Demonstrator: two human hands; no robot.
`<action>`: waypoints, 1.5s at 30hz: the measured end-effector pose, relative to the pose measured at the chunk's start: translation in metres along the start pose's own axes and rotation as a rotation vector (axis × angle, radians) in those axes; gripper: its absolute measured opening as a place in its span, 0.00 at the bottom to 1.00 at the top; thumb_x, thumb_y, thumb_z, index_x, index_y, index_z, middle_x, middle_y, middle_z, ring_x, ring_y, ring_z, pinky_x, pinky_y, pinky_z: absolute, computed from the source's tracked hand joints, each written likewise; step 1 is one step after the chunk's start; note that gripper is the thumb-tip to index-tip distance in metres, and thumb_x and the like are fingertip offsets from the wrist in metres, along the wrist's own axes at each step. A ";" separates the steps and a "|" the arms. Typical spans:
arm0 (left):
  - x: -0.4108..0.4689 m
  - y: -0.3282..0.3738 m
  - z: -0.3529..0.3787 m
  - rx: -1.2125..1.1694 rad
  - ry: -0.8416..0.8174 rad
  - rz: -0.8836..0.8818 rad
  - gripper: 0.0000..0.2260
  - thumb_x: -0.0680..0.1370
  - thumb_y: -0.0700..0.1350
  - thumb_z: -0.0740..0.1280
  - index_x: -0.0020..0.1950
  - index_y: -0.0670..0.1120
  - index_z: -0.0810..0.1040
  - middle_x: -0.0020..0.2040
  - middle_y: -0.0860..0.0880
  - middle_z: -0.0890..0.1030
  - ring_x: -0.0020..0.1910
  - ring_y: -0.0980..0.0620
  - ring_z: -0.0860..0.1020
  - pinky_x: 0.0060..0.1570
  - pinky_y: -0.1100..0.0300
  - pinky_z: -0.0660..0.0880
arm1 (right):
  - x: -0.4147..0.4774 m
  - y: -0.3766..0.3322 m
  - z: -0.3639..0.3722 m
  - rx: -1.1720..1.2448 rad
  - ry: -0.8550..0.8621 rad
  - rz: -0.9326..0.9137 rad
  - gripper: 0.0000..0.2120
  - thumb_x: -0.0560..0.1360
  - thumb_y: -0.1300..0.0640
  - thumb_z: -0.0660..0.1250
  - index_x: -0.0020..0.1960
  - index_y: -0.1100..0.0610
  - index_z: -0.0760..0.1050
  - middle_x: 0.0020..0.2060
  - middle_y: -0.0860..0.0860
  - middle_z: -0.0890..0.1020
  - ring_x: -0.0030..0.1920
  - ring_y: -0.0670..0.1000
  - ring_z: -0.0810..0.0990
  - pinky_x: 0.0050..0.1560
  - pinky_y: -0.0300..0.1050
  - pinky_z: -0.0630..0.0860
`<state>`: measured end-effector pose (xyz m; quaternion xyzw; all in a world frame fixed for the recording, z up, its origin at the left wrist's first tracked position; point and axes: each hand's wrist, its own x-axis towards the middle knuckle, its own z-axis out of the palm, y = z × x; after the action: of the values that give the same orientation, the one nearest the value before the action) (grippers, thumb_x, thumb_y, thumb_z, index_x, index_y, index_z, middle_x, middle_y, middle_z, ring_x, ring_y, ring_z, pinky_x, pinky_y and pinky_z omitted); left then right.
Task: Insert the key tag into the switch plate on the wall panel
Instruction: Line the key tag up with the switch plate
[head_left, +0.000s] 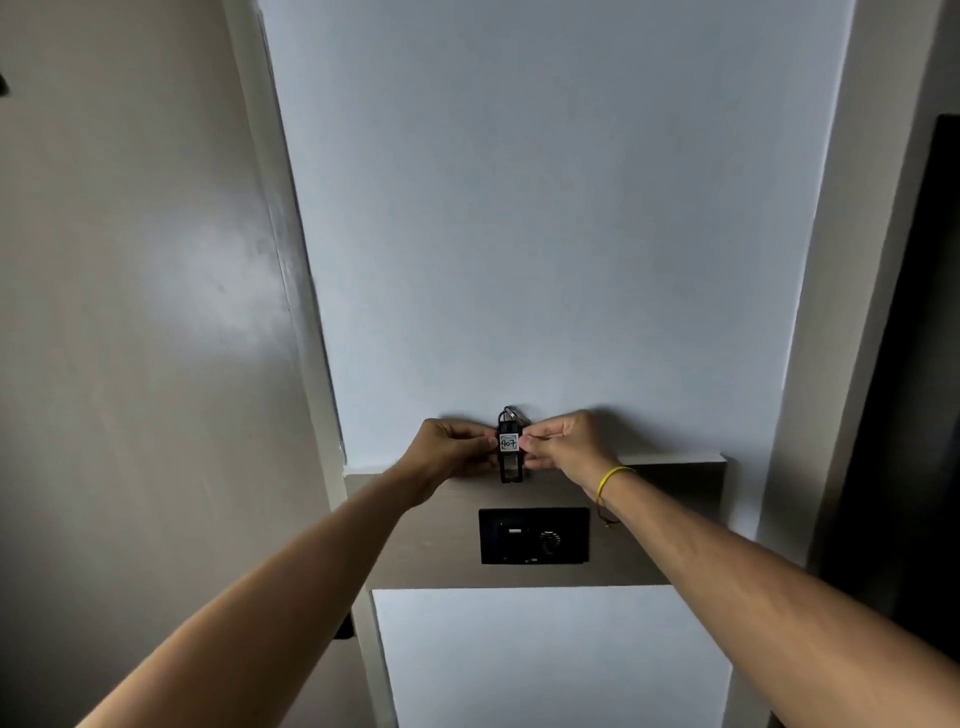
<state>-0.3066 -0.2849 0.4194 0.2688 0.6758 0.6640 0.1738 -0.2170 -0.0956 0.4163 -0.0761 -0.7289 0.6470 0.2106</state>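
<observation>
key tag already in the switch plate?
No, the key tag is held between the left hand and right hand, above the black switch plate and clear of it.

left arm: bare, stretched forward and up from the lower left; wrist pretty much straight
left hand (451, 448): fingers curled in, thumb and fingertips pinched together at its right edge
right arm: bare too, coming up from the lower right; a yellow band sits on the wrist
right hand (562, 440): knuckles up, fingers bunched, tips pinched toward the left hand
hands: level with each other, nearly touching
</observation>
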 end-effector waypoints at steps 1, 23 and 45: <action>0.003 -0.002 0.000 0.005 0.005 -0.004 0.09 0.77 0.36 0.75 0.55 0.33 0.85 0.48 0.36 0.86 0.48 0.43 0.84 0.48 0.59 0.84 | 0.001 0.002 0.000 -0.005 0.001 0.001 0.07 0.71 0.67 0.77 0.48 0.66 0.85 0.49 0.66 0.87 0.39 0.57 0.86 0.38 0.42 0.86; 0.014 -0.022 -0.001 -0.053 -0.024 0.053 0.10 0.78 0.36 0.74 0.56 0.32 0.84 0.49 0.37 0.86 0.46 0.48 0.85 0.50 0.62 0.83 | 0.007 0.020 0.001 -0.044 0.032 -0.047 0.06 0.73 0.67 0.75 0.50 0.65 0.84 0.41 0.58 0.86 0.33 0.46 0.86 0.39 0.38 0.85; -0.004 -0.020 0.010 0.016 0.035 0.119 0.05 0.78 0.34 0.72 0.53 0.38 0.86 0.41 0.49 0.88 0.39 0.57 0.84 0.43 0.66 0.81 | -0.008 0.019 0.006 -0.135 0.058 -0.111 0.05 0.74 0.65 0.74 0.48 0.57 0.83 0.45 0.60 0.87 0.36 0.48 0.86 0.39 0.39 0.84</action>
<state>-0.3005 -0.2784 0.3991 0.2984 0.6667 0.6723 0.1200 -0.2151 -0.1009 0.3952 -0.0680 -0.7675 0.5813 0.2616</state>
